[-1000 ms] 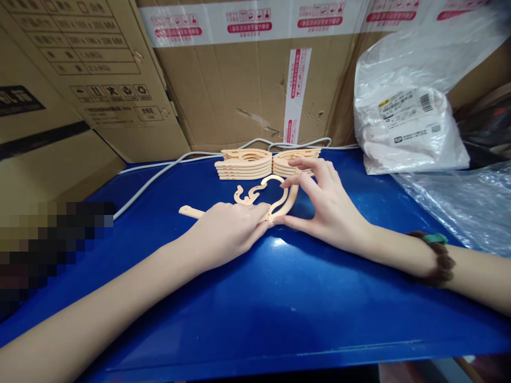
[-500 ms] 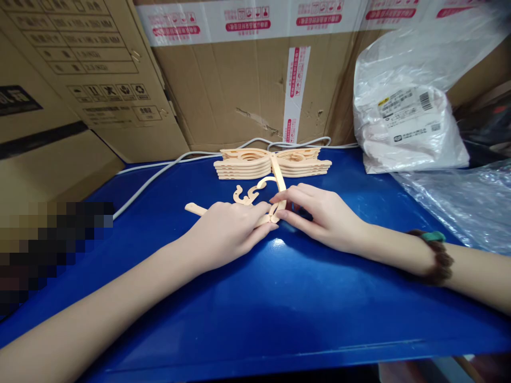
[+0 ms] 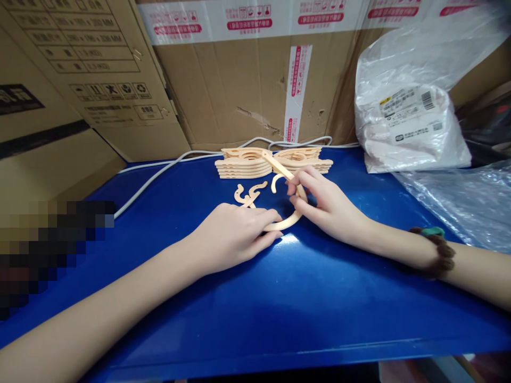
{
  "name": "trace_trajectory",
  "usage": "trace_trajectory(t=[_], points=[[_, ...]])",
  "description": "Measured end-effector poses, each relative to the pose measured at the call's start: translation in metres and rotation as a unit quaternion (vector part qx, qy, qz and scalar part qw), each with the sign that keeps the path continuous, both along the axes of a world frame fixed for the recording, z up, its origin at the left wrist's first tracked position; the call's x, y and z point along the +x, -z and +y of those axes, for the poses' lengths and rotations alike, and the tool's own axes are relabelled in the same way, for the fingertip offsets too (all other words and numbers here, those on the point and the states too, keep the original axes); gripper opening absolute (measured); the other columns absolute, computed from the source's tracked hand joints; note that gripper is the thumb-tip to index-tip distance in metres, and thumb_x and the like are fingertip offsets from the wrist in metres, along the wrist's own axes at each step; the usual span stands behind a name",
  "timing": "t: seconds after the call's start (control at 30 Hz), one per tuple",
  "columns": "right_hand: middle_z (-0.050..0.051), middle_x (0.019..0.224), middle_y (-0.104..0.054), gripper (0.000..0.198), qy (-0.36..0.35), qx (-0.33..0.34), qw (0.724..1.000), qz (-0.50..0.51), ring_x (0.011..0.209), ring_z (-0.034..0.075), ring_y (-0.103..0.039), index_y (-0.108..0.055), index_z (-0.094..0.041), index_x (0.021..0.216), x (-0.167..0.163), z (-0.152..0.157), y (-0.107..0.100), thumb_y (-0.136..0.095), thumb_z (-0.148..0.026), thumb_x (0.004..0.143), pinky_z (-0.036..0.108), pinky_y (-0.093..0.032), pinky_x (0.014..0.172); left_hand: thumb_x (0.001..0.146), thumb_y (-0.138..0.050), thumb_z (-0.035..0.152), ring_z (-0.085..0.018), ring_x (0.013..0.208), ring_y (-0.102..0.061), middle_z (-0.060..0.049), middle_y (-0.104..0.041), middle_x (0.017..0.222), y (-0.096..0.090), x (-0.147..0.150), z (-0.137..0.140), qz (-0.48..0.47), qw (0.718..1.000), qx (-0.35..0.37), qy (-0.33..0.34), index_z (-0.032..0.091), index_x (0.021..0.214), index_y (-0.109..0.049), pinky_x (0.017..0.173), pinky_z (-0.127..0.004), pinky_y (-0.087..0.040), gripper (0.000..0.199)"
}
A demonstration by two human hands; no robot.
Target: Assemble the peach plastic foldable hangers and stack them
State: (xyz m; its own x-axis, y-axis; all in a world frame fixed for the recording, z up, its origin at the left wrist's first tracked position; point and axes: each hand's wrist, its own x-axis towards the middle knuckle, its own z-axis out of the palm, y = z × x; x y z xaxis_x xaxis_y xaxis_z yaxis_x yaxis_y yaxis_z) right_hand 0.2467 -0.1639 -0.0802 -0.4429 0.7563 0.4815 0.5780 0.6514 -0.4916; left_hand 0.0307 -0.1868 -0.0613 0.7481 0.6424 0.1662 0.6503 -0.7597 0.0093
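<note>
My left hand (image 3: 239, 231) is closed, pinching a curved beige plastic piece (image 3: 286, 223) of what looks like a folding clothes hanger, just above the blue table. In my right hand (image 3: 329, 205) thumb and fingers grip a straight beige hanger arm (image 3: 281, 169) with a small curved bar beside it. The two pieces meet at my right fingertips; whether they are joined there I cannot tell. Loose beige hook pieces (image 3: 250, 196) lie just beyond my left hand. Behind them sits a stack of folded beige hangers (image 3: 244, 169).
Cardboard boxes (image 3: 231, 80) stand along the back and left of the blue table (image 3: 255, 308). A white cable (image 3: 147, 186) runs along the back. At the right are a white plastic parcel bag (image 3: 415, 127) and clear plastic wrap (image 3: 467, 197).
My right hand has moved right and slightly up, tilting the hanger arm to a slant. The curved piece between my hands now shows more. My left hand has barely moved.
</note>
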Motion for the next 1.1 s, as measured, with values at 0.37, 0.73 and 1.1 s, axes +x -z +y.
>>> trace_trajectory(t=[0.37,0.73,1.1], points=[[0.006,0.095,-0.058,0.036,0.029,0.018,0.999,-0.01,0.094,0.022,-0.053,-0.054,-0.02,0.085,0.004,0.011,0.007,-0.036,0.005,0.068,0.036,-0.041,0.085,0.097,-0.046,0.033,-0.015,0.077,-0.066,0.0,-0.07,0.088,-0.001,-0.002,0.004,-0.056,0.998,0.026,-0.014,0.021,0.099,-0.062,0.064,-0.024,-0.043,0.02],[0.009,0.104,-0.063,0.027,0.067,0.009,0.996,-0.055,0.105,0.025,-0.056,-0.061,-0.02,0.091,0.008,0.016,0.014,-0.04,-0.005,0.082,0.044,-0.041,0.09,0.098,-0.039,0.026,-0.02,0.09,-0.054,-0.005,-0.061,0.096,-0.001,-0.002,0.006,-0.022,0.999,0.034,0.011,0.019,0.101,-0.062,0.074,-0.03,-0.044,0.025],[0.01,0.108,-0.065,0.021,0.098,0.002,0.991,-0.096,0.108,0.027,-0.055,-0.063,-0.019,0.095,0.006,0.014,0.015,-0.044,-0.018,0.087,0.045,-0.038,0.093,0.098,-0.045,0.027,-0.019,0.086,-0.052,-0.004,-0.062,0.091,0.0,0.0,0.007,-0.042,0.999,0.017,0.006,0.017,0.106,-0.06,0.079,-0.032,-0.043,0.02]])
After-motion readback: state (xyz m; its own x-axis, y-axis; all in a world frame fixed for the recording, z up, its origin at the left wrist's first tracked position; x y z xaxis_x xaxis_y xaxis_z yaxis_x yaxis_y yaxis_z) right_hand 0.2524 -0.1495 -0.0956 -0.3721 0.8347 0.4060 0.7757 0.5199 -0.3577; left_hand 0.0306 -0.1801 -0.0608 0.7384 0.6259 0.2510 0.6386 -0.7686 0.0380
